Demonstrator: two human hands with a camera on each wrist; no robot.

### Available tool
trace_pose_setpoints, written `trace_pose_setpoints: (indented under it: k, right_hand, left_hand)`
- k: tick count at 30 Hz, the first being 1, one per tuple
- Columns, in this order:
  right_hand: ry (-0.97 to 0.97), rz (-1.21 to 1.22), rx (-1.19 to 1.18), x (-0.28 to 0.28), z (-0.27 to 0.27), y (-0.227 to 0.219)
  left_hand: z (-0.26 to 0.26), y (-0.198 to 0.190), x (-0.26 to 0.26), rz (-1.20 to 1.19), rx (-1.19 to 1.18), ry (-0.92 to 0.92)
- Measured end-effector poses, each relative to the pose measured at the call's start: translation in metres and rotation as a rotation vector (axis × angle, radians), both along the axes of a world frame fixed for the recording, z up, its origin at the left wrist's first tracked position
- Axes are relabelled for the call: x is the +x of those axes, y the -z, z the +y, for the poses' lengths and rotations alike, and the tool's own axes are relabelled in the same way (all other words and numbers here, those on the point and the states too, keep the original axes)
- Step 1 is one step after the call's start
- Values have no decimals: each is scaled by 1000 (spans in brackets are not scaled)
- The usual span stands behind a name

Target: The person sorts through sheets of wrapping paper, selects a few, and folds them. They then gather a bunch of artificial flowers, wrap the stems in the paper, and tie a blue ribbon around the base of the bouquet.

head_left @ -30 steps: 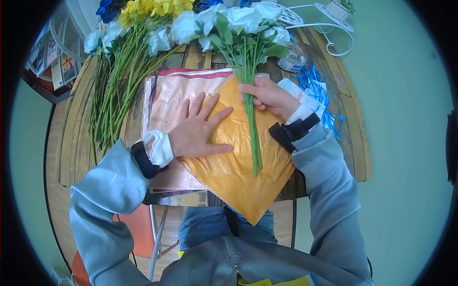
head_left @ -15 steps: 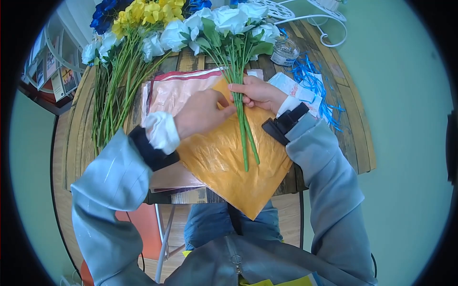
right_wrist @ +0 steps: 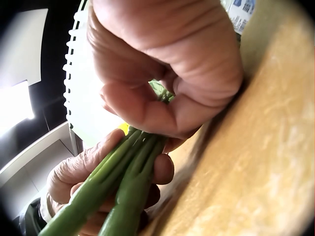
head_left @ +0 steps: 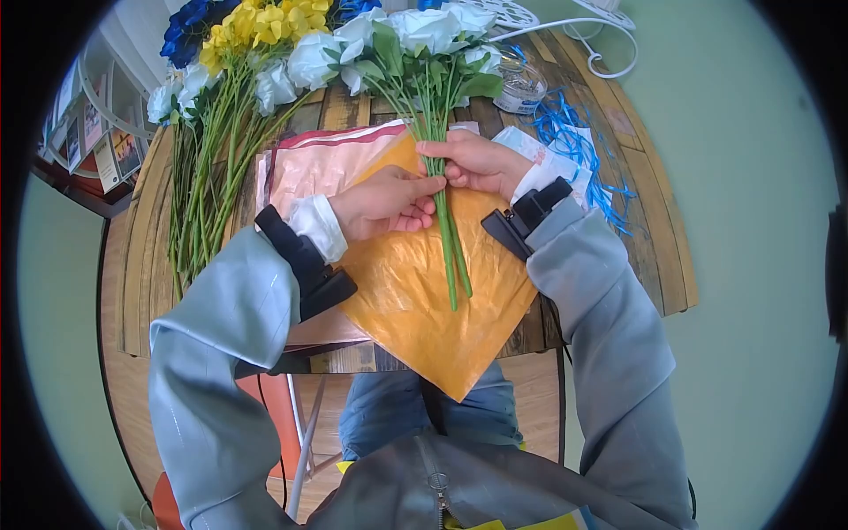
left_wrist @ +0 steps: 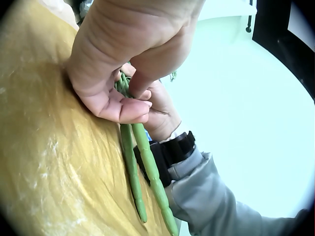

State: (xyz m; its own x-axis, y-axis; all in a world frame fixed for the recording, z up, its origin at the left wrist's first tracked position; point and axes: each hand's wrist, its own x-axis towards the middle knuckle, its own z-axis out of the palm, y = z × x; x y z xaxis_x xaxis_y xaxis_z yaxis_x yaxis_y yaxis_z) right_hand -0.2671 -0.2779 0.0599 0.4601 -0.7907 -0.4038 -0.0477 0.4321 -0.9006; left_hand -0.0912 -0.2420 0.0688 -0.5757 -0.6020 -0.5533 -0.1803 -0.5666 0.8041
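A bunch of pale bluish-white artificial roses [head_left: 422, 32] lies with its green stems [head_left: 449, 252] pointing toward the person, over an orange-yellow wrapping sheet [head_left: 389, 305]. High on the stems, below the leaves, the right hand [head_left: 481, 161] grips the bundle with curled fingers. Just below it, the left hand [head_left: 384, 203] pinches the same stems between thumb and fingers. In the left wrist view, two thick stem ends [left_wrist: 150, 167] stick out beneath the left hand [left_wrist: 133, 44]. The right wrist view has the right hand [right_wrist: 172, 59] wrapped round the stems above the left fingers.
Pink sheets [head_left: 300, 172] lie beneath the orange one on the wooden table [head_left: 654, 256]. More long-stemmed flowers [head_left: 208, 177], with yellow, blue and white heads, lie at left. A glass jar [head_left: 519, 88], blue ribbon strips [head_left: 583, 159] and a white metal stand [head_left: 609, 40] are at right.
The left hand has lifted off the sheets, moved right to the bundle and taken hold of the stems beneath the right hand. The right hand keeps its grip on the bunch.
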Motion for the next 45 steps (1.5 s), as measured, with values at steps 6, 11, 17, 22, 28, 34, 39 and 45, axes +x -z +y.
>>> trace_pose_setpoints:
  k: [6, 11, 17, 22, 28, 34, 39, 45]
  right_hand:
    - [-12, -51, 11, 0, 0, -1]
    - [6, -74, -16, -2, -1, -10]
    - [20, -62, -10, 3, 6, -14]
    - [89, 65, -28, 5, 5, -2]
    - [-12, 401, -190, 1, 7, -15]
    - [-56, 482, -172, 2, 1, -5]
    - [-47, 418, -119, -1, -4, 3]
    - [-139, 483, -104, -5, -12, -10]
  left_hand:
    - [1, 6, -2, 79, -36, 32]
    - [2, 0, -1, 89, -54, 33]
    - [7, -3, 1, 47, -52, 19]
    - [11, 0, -4, -72, -106, -9]
    - [11, 0, -9, -129, -141, -5]
    - [10, -4, -13, -218, -161, 38]
    - [10, -9, -18, -279, -188, 81]
    - [9, -10, -20, -305, -161, 70]
